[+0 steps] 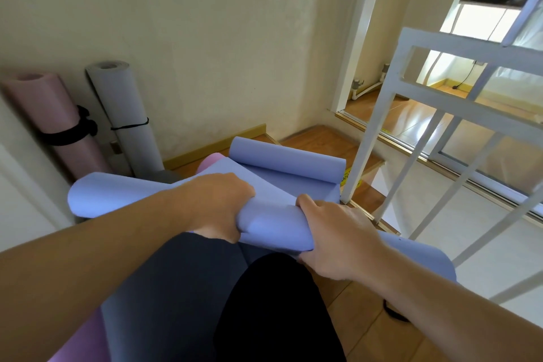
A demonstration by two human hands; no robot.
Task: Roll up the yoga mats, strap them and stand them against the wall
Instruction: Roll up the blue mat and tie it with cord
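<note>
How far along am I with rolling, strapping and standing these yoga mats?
Done: the pink mat and grey mat stand strapped against the wall. In hand: your left hand and right hand grip the blue mat, still only partly rolled. Left: finish rolling, strap and stand it; another pink mat's edge shows beneath.

Blue-lilac yoga mat (pixel 273 223): center, partly rolled, loose roll lying roughly horiz., sagging and creased in the middle; far end curled into a second small roll (pixel 286 161) on the floor near the wall; near-right part runs flat toward the right edge.

Pink mat (pixel 55 114): far left, fully rolled, standing tilted against the wall, thick black strap (pixel 69 134) w/ bulky knot around the middle.

Grey mat (pixel 123 114): just right of the pink one, rolled, upright w/ slight lean against the wall, thin black cord (pixel 130 125) around mid-height.

Another pink-purple mat (pixel 210 163): rolled end peeks out behind the blue one; purple edge also shows at near left, under the blue.
</note>
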